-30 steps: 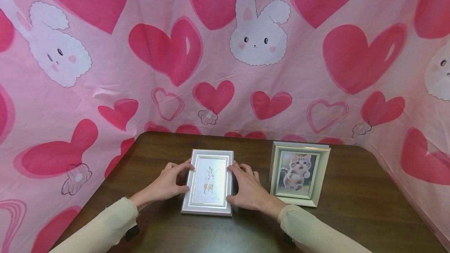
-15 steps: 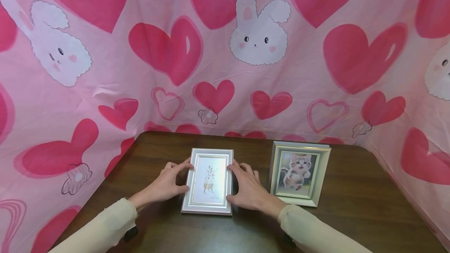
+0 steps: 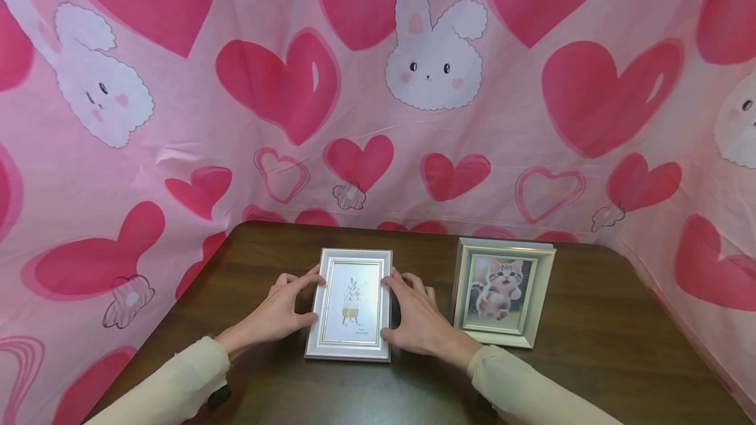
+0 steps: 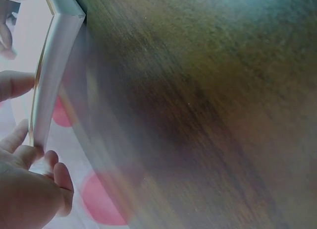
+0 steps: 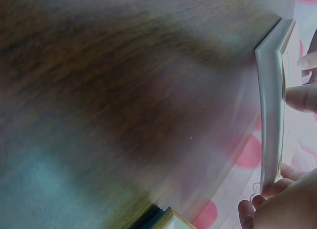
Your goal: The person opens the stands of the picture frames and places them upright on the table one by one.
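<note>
A white picture frame with a gilt inner edge and a plant drawing is held between both hands at the middle of the table. My left hand grips its left side, thumb low and fingers near the upper corner. On the opposite side, my right hand grips the edge the same way. In the left wrist view, the thumb and fingertips touch the pale side of the frame. The right wrist view shows the frame's side tilted, its near corner at the tabletop. The back is hidden.
A second cream frame with a kitten picture stands upright, right of my right hand. The dark wooden table ends at a pink cloth printed with hearts and rabbits, which hangs behind and at both sides.
The top edge of the white picture frame has shifted very slightly upward in the head view, and the glare on its picture has eased. Both hands keep their grip.
</note>
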Demonstrator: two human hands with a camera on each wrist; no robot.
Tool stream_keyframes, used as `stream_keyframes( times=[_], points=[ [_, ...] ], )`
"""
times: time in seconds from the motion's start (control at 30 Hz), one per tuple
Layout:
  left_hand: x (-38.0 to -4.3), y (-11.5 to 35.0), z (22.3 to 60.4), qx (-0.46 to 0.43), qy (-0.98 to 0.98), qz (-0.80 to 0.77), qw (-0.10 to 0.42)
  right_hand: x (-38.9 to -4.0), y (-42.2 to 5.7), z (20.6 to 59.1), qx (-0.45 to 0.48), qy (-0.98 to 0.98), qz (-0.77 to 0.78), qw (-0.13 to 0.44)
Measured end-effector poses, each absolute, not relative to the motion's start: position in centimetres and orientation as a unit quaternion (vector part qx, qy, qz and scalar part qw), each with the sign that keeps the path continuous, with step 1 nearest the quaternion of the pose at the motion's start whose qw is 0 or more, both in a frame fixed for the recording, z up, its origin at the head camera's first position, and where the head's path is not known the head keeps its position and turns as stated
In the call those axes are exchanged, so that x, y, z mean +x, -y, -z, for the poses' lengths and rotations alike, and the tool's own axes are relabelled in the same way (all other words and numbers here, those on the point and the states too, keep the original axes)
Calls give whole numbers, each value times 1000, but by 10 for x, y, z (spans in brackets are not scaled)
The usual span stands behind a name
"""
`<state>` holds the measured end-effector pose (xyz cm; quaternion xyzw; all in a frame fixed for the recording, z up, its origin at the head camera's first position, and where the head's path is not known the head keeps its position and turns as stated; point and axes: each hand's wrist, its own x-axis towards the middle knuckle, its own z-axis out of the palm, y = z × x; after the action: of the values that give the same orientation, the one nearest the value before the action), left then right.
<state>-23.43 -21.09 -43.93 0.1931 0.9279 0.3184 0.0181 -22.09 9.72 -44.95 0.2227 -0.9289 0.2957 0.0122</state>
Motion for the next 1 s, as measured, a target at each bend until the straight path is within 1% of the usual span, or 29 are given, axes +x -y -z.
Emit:
stream_keyframes(
  times=[0.67,1.0],
  points=[
    [-229,211,441,198,-925,-324,-2,-219,-97,447,227,932,-283,19],
    [-225,208,439,194,-927,-321,-13,-218,-97,447,233,931,-279,34]
  ],
)
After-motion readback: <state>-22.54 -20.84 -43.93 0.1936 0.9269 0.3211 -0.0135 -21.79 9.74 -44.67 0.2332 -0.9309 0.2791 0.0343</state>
